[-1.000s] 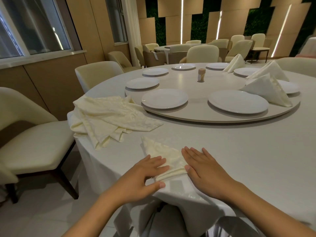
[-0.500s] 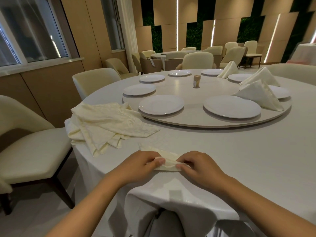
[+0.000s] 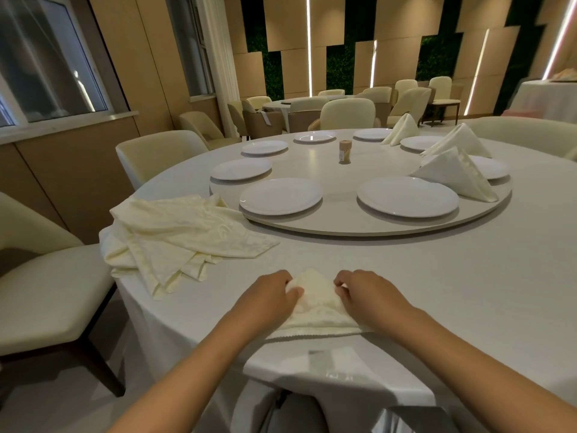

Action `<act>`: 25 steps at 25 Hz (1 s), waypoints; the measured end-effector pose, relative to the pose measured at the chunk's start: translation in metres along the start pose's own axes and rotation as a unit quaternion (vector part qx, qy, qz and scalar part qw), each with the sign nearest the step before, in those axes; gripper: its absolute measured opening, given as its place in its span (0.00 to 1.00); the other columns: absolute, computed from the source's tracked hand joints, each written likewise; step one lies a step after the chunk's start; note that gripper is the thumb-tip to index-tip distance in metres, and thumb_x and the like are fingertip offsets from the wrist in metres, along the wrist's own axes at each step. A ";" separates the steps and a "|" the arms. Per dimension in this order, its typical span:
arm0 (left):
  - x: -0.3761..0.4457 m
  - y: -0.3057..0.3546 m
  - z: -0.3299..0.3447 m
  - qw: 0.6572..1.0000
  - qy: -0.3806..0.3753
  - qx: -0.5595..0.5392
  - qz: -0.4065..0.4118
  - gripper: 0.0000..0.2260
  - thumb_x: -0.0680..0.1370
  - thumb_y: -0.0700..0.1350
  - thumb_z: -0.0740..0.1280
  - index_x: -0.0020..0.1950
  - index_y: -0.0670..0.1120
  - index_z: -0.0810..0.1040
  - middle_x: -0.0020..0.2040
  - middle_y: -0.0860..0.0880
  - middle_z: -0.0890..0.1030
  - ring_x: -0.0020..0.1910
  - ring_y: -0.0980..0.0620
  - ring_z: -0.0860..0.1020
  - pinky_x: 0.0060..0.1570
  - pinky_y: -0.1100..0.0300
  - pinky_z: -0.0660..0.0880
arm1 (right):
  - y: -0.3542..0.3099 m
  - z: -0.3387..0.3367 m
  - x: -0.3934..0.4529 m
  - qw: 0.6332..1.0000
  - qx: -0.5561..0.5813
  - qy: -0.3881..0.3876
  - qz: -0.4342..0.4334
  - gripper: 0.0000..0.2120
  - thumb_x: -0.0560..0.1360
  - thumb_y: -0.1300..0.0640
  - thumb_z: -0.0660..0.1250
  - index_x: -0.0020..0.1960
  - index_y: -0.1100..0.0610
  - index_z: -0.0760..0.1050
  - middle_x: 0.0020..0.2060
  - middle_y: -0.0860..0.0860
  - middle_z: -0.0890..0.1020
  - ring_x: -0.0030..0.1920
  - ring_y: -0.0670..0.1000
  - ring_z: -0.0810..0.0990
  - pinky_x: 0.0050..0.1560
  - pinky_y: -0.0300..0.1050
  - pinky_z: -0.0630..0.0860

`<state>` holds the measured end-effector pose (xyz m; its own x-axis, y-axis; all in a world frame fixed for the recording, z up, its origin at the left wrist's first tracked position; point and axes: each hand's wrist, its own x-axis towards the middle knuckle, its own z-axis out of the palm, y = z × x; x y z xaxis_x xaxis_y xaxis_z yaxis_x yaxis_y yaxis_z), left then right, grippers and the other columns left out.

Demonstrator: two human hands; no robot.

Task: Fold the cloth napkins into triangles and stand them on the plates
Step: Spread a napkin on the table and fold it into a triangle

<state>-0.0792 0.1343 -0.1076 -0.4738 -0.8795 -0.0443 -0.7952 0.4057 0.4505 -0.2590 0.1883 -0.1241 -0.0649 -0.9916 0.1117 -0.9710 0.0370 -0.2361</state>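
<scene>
At the lower centre, the left hand [image 3: 271, 295] and right hand [image 3: 363, 293] pinch the folded napkin [image 3: 315, 303] with curled fingers, likely shaping its triangle on the table [image 3: 437, 292]. Left lies the unfolded pile [image 3: 178, 235]; beyond, bare plates [image 3: 407, 196] await, one standing napkin [image 3: 454, 173] at the right.

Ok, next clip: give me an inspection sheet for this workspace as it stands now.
Surface: round table in a white tablecloth with a beige turntable.
Job's things: cream folded cloth napkin at the near edge; pile of unfolded cream napkins; three folded napkins standing at far-right plates, nearest; nearest empty white plates and.
Clutter: small tan cylindrical holder mid-turntable.
Grippers: left hand and right hand each pinch the napkin, fingers curled.
Cables: nothing seen.
Surroundings: cream chairs, second table, windows left.
</scene>
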 end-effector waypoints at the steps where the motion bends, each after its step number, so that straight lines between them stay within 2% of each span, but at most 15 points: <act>1: 0.001 0.001 0.006 0.998 0.002 0.064 0.006 0.14 0.82 0.53 0.57 0.64 0.49 0.71 0.57 0.49 0.77 0.52 0.52 0.76 0.46 0.60 0.71 | 0.002 0.011 0.001 0.999 -0.051 0.004 -0.012 0.10 0.80 0.55 0.57 0.57 0.55 0.74 0.45 0.52 0.75 0.40 0.53 0.75 0.38 0.44 0.69; 3: -0.001 0.004 0.020 0.982 0.053 0.178 0.042 0.19 0.83 0.51 0.54 0.73 0.48 0.63 0.70 0.45 0.68 0.66 0.47 0.69 0.63 0.55 0.67 | 0.002 0.019 0.001 0.992 -0.121 0.028 -0.028 0.06 0.72 0.54 0.71 0.47 0.54 0.77 0.36 0.49 0.67 0.28 0.50 0.65 0.26 0.40 0.57; 4: -0.004 0.007 0.026 0.976 0.068 0.194 0.073 0.22 0.83 0.51 0.51 0.77 0.49 0.57 0.76 0.45 0.59 0.73 0.46 0.60 0.71 0.53 0.59 | 0.001 0.018 -0.001 0.989 -0.140 0.041 -0.030 0.09 0.65 0.53 0.76 0.42 0.52 0.77 0.34 0.48 0.66 0.27 0.49 0.64 0.25 0.39 0.51; 5: -0.007 0.009 0.032 0.975 0.057 0.192 0.100 0.23 0.84 0.52 0.48 0.79 0.51 0.51 0.79 0.48 0.50 0.77 0.47 0.51 0.75 0.53 0.49 | -0.001 0.016 -0.002 0.986 -0.154 0.060 -0.024 0.10 0.65 0.52 0.76 0.44 0.51 0.79 0.35 0.48 0.69 0.30 0.49 0.68 0.26 0.38 0.54; 6: -0.010 0.010 0.038 0.975 0.030 0.190 0.110 0.25 0.84 0.54 0.45 0.79 0.51 0.45 0.79 0.51 0.43 0.78 0.50 0.43 0.75 0.54 0.41 | 0.000 0.017 -0.003 0.986 -0.147 0.067 -0.027 0.12 0.71 0.51 0.71 0.53 0.50 0.78 0.43 0.49 0.75 0.39 0.50 0.74 0.31 0.40 0.63; 7: -0.011 0.010 0.045 0.975 0.007 0.193 0.106 0.25 0.83 0.55 0.43 0.79 0.52 0.41 0.79 0.52 0.39 0.77 0.51 0.39 0.73 0.55 0.36 | 0.001 0.019 -0.006 0.989 -0.129 0.062 -0.037 0.16 0.77 0.51 0.64 0.65 0.50 0.73 0.56 0.50 0.77 0.52 0.51 0.76 0.43 0.43 0.70; 8: -0.010 0.007 0.051 0.976 0.000 0.194 0.098 0.26 0.83 0.56 0.43 0.78 0.52 0.38 0.78 0.53 0.37 0.77 0.52 0.37 0.71 0.56 0.33 | 0.004 0.023 -0.009 0.992 -0.101 0.058 -0.051 0.21 0.81 0.50 0.58 0.73 0.49 0.65 0.67 0.49 0.72 0.64 0.52 0.72 0.59 0.45 0.69; 9: -0.008 0.004 0.056 0.977 0.006 0.193 0.091 0.26 0.83 0.57 0.42 0.78 0.53 0.37 0.78 0.54 0.35 0.76 0.53 0.36 0.69 0.57 0.32 | 0.003 0.023 -0.014 0.995 -0.074 0.045 -0.059 0.23 0.82 0.48 0.51 0.76 0.48 0.57 0.74 0.46 0.64 0.72 0.50 0.63 0.69 0.44 0.61; 10: -0.007 0.002 0.058 0.978 0.012 0.192 0.086 0.26 0.83 0.57 0.42 0.78 0.53 0.37 0.77 0.55 0.34 0.76 0.54 0.35 0.68 0.58 0.31 | 0.003 0.024 -0.018 0.996 -0.057 0.024 -0.063 0.24 0.82 0.45 0.46 0.78 0.46 0.50 0.77 0.44 0.55 0.76 0.48 0.54 0.74 0.43 0.50; 12: -0.007 0.001 0.060 0.980 0.017 0.184 0.078 0.26 0.82 0.58 0.41 0.78 0.54 0.36 0.72 0.58 0.30 0.73 0.57 0.32 0.66 0.60 0.29 | 0.006 0.028 -0.021 0.997 -0.037 -0.032 -0.060 0.28 0.78 0.39 0.34 0.77 0.43 0.41 0.77 0.40 0.44 0.76 0.43 0.41 0.72 0.41 0.37; 14: -0.009 -0.002 0.059 0.982 0.009 0.175 0.074 0.26 0.82 0.59 0.41 0.77 0.55 0.35 0.70 0.59 0.29 0.70 0.59 0.30 0.67 0.60 0.29 | 0.008 0.030 -0.022 0.995 -0.037 -0.066 -0.058 0.35 0.69 0.37 0.26 0.76 0.42 0.37 0.76 0.39 0.40 0.75 0.42 0.37 0.70 0.41 0.33; 16: -0.014 -0.009 0.055 0.983 0.002 0.170 0.070 0.26 0.82 0.58 0.42 0.77 0.54 0.35 0.74 0.58 0.31 0.73 0.59 0.32 0.69 0.61 0.31 | 0.008 0.029 -0.021 0.995 -0.039 -0.067 -0.060 0.37 0.67 0.37 0.24 0.76 0.43 0.37 0.76 0.39 0.40 0.76 0.44 0.38 0.70 0.41 0.32; 19: -0.024 -0.024 0.047 0.985 0.008 0.158 0.063 0.26 0.83 0.57 0.42 0.78 0.53 0.36 0.77 0.56 0.36 0.74 0.60 0.36 0.71 0.59 0.32 | 0.009 0.030 -0.019 0.995 -0.043 -0.073 -0.053 0.28 0.78 0.40 0.33 0.77 0.44 0.36 0.76 0.40 0.40 0.76 0.44 0.37 0.72 0.43 0.33; 22: -0.033 -0.036 0.041 0.987 -0.003 0.154 0.056 0.25 0.83 0.54 0.41 0.78 0.50 0.36 0.78 0.53 0.38 0.76 0.58 0.38 0.74 0.56 0.34 | 0.010 0.031 -0.021 0.995 -0.042 -0.080 -0.047 0.25 0.81 0.43 0.36 0.77 0.45 0.36 0.76 0.41 0.40 0.76 0.45 0.37 0.73 0.44 0.34; 25: -0.039 -0.038 0.040 0.989 -0.004 0.139 0.048 0.25 0.83 0.54 0.43 0.79 0.49 0.40 0.79 0.52 0.41 0.77 0.57 0.40 0.75 0.55 0.36 | 0.008 0.029 -0.025 0.997 -0.026 -0.045 -0.052 0.25 0.82 0.44 0.40 0.78 0.46 0.42 0.77 0.42 0.49 0.77 0.48 0.47 0.75 0.44 0.42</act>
<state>-0.0452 0.1631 -0.1585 -0.5544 -0.8320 -0.0205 -0.8190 0.5410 0.1911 -0.2585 0.2098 -0.1568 0.0562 -0.9974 0.0455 -0.9820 -0.0634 -0.1780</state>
